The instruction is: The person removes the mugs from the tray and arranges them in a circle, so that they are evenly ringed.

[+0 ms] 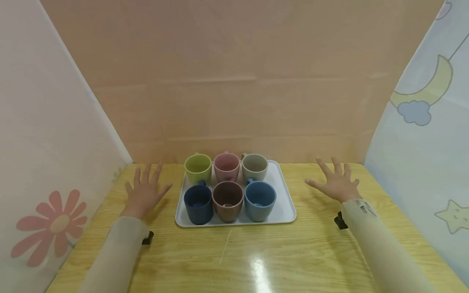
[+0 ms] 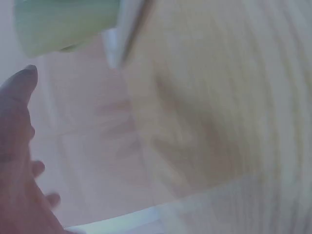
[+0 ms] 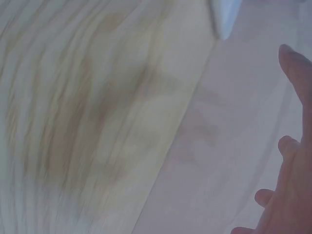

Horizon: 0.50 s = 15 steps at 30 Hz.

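Mugs [image 1: 228, 207] on white tray [image 1: 283, 199] between left hand [image 1: 144, 196] and right hand [image 1: 338, 186]

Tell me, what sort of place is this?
Probably a makeshift tabletop booth indoors, perhaps a staged practice or filming corner. A creased plain backdrop rises behind the wooden table, a cartoon-printed sheet closes the right side, and a tray carries six mugs.

The head view is softly and fairly evenly lit, with a white glare reflected by the glossy, yellow wood-grained table [image 1: 293, 252]. In both wrist views, colours are washed out by a pale, bluish haze, and diffuse shadows are cast across the blurred table. The rounded, yellow-green mug [image 2: 68, 22] is softened by blur at left wrist.
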Each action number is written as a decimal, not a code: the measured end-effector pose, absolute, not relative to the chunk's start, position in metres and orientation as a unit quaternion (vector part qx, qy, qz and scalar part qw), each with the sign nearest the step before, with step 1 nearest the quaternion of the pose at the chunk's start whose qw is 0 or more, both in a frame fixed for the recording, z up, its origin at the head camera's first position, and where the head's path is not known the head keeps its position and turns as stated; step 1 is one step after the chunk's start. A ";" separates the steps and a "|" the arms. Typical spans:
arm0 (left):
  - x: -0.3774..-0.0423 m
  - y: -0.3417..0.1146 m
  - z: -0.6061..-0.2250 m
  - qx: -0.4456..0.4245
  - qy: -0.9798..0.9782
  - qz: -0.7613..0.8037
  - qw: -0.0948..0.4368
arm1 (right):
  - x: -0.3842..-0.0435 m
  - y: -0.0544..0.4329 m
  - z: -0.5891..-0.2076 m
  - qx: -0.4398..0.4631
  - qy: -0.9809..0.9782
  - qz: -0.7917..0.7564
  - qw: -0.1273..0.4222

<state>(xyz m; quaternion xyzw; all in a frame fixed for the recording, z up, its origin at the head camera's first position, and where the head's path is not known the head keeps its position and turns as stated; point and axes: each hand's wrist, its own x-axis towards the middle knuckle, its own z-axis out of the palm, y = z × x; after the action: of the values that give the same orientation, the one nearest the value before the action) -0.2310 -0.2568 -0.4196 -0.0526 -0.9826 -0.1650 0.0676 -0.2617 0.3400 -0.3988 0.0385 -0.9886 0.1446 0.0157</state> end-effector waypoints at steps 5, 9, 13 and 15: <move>-0.224 -0.252 -0.414 -0.105 -0.958 -0.211 0.165 | -0.248 0.315 -0.392 0.085 -0.969 0.224 0.058; -0.217 -0.242 -0.417 -0.114 -0.936 -0.279 0.183 | -0.236 0.291 -0.396 0.130 -0.934 0.322 0.084; -0.210 -0.231 -0.429 -0.104 -0.929 -0.319 0.157 | -0.226 0.266 -0.404 0.169 -0.895 0.406 0.081; -0.208 -0.226 -0.435 -0.099 -0.924 -0.343 0.136 | -0.221 0.254 -0.408 0.185 -0.874 0.444 0.072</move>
<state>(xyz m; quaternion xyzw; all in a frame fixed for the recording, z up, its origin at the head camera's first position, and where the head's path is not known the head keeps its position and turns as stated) -0.2079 -0.2263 -0.4353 -0.0992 -0.9240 -0.3433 0.1361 -0.2214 0.2545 -0.4076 0.1847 -0.8739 0.4437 0.0723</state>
